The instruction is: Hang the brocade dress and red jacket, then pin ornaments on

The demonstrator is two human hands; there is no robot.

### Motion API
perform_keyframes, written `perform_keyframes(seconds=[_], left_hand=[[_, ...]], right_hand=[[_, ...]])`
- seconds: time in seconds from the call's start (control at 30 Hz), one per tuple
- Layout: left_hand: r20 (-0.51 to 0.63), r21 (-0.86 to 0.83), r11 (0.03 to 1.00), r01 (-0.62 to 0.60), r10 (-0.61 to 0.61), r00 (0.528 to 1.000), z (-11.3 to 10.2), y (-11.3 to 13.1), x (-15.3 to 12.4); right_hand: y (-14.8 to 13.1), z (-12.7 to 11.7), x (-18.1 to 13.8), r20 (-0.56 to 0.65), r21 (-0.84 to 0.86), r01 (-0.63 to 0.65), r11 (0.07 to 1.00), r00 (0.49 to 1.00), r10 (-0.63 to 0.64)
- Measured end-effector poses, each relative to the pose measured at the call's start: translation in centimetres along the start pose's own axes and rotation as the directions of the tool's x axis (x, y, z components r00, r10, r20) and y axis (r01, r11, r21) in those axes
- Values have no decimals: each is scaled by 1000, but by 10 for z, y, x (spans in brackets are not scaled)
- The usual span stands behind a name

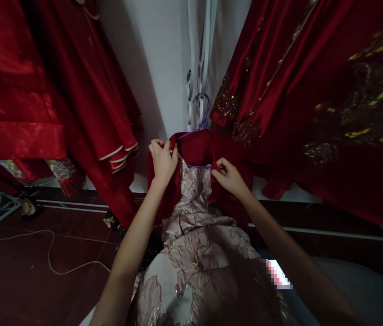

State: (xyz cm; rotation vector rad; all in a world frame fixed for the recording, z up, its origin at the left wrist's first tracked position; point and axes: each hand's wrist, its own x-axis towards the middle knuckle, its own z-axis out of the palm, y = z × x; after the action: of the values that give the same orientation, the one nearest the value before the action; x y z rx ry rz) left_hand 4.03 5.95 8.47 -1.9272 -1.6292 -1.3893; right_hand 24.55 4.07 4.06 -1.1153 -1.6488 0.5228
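Observation:
A dark red jacket (194,147) hangs on a purple wire hanger (206,111), its front spread apart. Inside the opening, a pale pink dress (191,267) with a raised floral pattern and glittering outlines falls toward me. The hanger's lower bar shows across the dress top. My left hand (164,158) is closed on the jacket's left front edge near the collar, with a small shiny red detail beside the fingertips. On the other side, my right hand (228,177) pinches the jacket's right front edge. Both hands are at about shoulder height of the garment.
Red garments (86,90) crowd the left, and red gowns with gold sequins (364,90) hang at right. White curled metalwork (194,81) stands behind the hanger. A pale cable (54,253) crosses the tiled floor. A blurred bright screen (278,275) lies low at right.

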Motion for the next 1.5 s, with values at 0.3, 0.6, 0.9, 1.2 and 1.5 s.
perform_keyframes(seconds=[0.3, 0.6, 0.9, 1.2, 1.5], left_hand=[[483, -144, 960, -241, 281, 829, 22, 19, -52], [196, -496, 821, 284, -213, 957, 26, 13, -95], [247, -454, 863, 219, -115, 962, 12, 19, -92], [271, -375, 920, 115, -9, 962, 4, 24, -89], [302, -378, 919, 108, 13, 953, -2, 31, -90]], right_hand=[[-8, 26, -5, 103, 148, 53, 988, 992, -69], [2, 36, -29, 102, 296, 25, 955, 993, -58], [-3, 36, -35, 29, 329, 24, 944, 999, -36], [-18, 33, -37, -1, 207, 100, 973, 995, -102], [-20, 34, -42, -120, 160, 100, 982, 989, -81]])
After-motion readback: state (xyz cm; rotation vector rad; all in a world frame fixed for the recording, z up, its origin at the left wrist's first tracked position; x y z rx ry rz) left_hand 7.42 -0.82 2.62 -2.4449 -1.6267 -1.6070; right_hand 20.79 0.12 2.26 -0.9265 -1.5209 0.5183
